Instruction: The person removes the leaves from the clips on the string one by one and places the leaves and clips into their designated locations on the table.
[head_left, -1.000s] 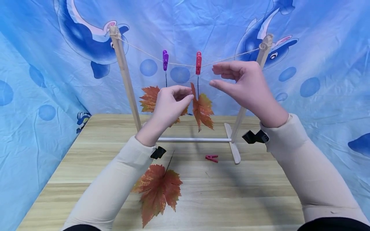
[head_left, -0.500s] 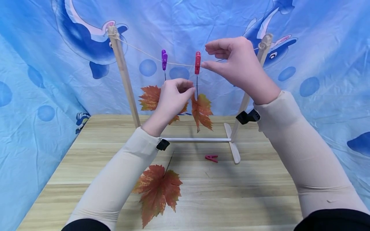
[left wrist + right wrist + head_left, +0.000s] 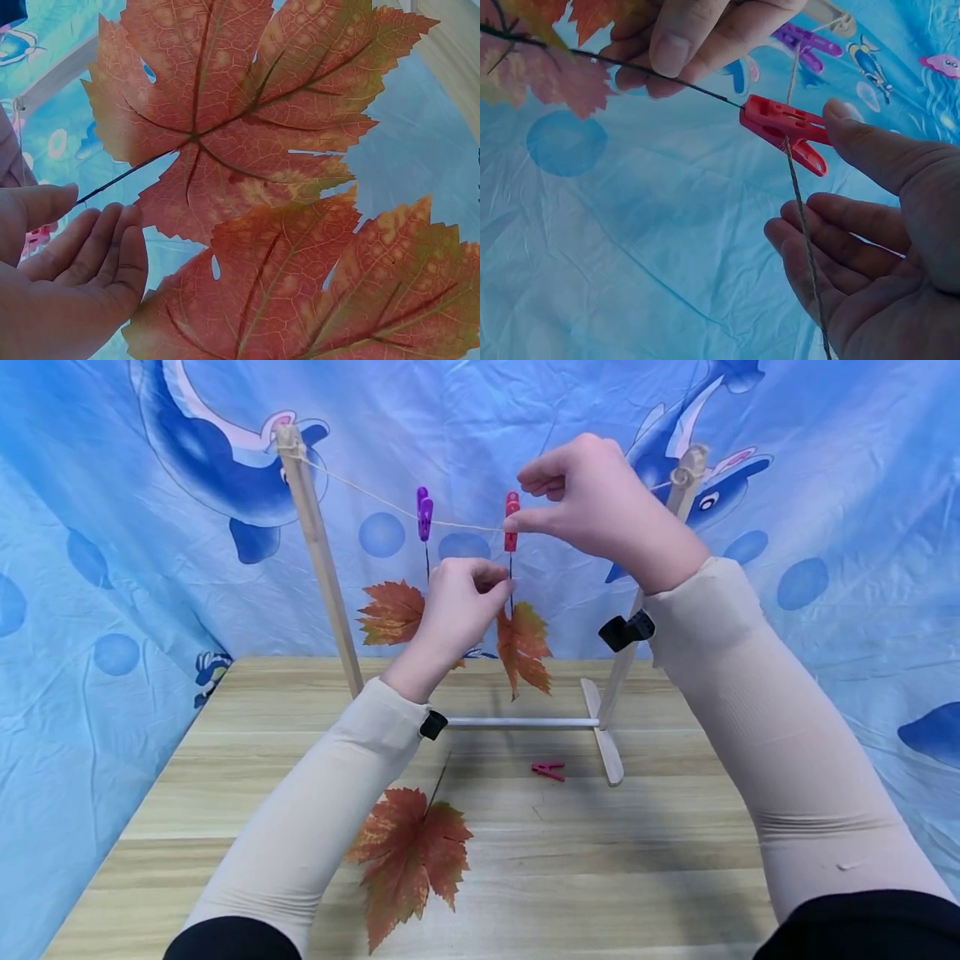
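A red clothespin [image 3: 769,116] hangs on the string [image 3: 360,487], with a leaf's dark stem at its lower end. My right hand [image 3: 600,497] has its thumb against the clothespin's handle, while its fingers stay spread apart on the other side, in the right wrist view. Just below, my left hand [image 3: 459,610] has its thumb and fingertips loosely either side of the stem [image 3: 124,176], a gap showing between them. The orange maple leaf [image 3: 523,647] dangles beneath. To the left, a purple clothespin [image 3: 424,518] bears another leaf [image 3: 393,612], partly hidden by my left hand.
Wooden posts [image 3: 318,552] carry the string, joined low down by a white rod [image 3: 525,722]. On the wooden table [image 3: 637,860] lie a third maple leaf [image 3: 416,852] and a dark pink clothespin [image 3: 549,771]. A blue dolphin-print cloth [image 3: 465,435] hangs behind.
My right hand has moved left and up, bringing its thumb to the red clothespin. My left hand has shifted right and slightly up to the stem.
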The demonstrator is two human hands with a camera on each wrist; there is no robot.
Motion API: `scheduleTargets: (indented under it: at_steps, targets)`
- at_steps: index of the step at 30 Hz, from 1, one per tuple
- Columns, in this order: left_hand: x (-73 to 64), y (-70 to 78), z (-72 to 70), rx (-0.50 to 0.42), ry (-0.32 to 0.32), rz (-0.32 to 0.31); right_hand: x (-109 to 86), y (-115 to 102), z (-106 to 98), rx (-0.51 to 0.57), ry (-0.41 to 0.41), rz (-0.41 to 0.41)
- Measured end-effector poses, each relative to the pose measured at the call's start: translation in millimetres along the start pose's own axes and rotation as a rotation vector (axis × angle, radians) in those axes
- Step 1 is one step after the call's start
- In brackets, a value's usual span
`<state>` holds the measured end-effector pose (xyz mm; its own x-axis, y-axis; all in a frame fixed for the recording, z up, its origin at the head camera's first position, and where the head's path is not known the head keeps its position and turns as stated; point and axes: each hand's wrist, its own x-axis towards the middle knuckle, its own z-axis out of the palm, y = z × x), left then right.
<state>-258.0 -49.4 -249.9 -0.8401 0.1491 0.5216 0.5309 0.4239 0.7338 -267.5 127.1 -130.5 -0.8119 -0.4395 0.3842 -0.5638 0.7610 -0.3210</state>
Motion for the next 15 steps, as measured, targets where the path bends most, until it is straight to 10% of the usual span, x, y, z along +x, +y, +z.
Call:
scheduleTargets:
  at_steps: [15]
  targets:
    - [4.3,-0.8,6.8,0.034,0.016,0.021,6.4,5.6,-0.4,0.08,-0.063,-0.026]
